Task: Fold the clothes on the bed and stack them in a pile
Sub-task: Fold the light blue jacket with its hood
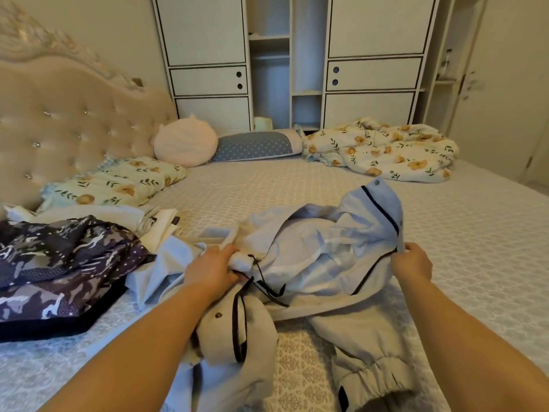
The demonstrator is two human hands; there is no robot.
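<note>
From the head camera, a pale blue jacket (312, 251) with dark piping and a drawstring lies crumpled in the middle of the bed (475, 233), close to the near edge, its elastic-cuffed sleeve (371, 373) trailing toward the viewer. The left hand (214, 270) has its fingers curled around a bunched part of the jacket by the drawstring. The right hand (411, 263) pinches the jacket's piped front edge, lifting that flap clear of the mattress. The two hands are well apart, one at each side of the garment.

Just left of the jacket lies a dark camouflage-print garment (59, 269), loosely heaped, with cream-coloured clothes (89, 214) behind it. Toward the headboard (74, 123) sit a floral pillow (118, 182), a round pink cushion (185, 142) and a blue dotted bolster (255, 145). A floral quilt (383, 148) is bundled at the far right of the bed. A white wardrobe (208, 55) stands behind.
</note>
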